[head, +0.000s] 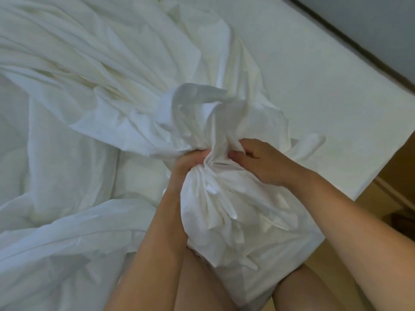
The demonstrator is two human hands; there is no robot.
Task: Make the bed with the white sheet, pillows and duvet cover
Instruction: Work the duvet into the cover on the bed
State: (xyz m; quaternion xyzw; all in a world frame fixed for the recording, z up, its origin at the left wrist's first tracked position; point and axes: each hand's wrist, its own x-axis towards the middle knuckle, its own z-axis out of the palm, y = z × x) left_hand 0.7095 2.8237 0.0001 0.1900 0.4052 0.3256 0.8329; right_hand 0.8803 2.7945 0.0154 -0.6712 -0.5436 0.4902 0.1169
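1. Two hands grip the duvet cover (220,194) at its gathered neck: left hand (188,163) fist-wrapped, right hand (260,158) pinching folds.
2. Cover: white, crumpled, bulging below the neck, fanning wrinkled across the bed.
3. Right of it, smooth white sheet (303,75); beyond, wooden floor (395,176).

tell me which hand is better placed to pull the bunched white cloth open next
Right, probably. The right hand only pinches a fold at the neck of the bunched white cloth, so it can draw outward. The left hand is wrapped round that neck, anchoring it.
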